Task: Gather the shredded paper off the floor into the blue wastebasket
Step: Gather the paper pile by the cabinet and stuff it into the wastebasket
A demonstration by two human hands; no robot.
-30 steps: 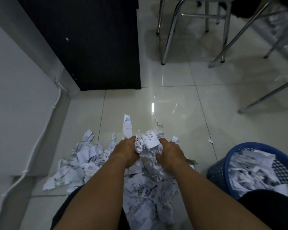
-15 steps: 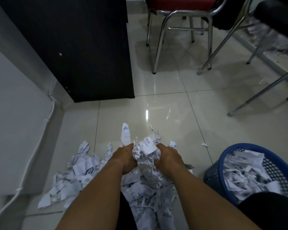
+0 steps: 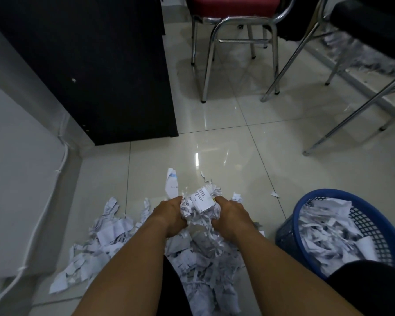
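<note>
left hand (image 3: 170, 215) and right hand (image 3: 232, 215) clamp a white shredded paper clump (image 3: 200, 205) between them; round blue mesh plastic wastebasket (image 3: 365, 226) right of the grip.

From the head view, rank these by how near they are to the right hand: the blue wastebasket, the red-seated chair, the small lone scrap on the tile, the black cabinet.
Measured from the right hand:
1. Small lone scrap, just ahead and to its right on the bare tile.
2. Blue wastebasket, on the right, already holding paper.
3. Black cabinet, ahead on the left.
4. Red-seated chair, farthest, straight ahead.
</note>
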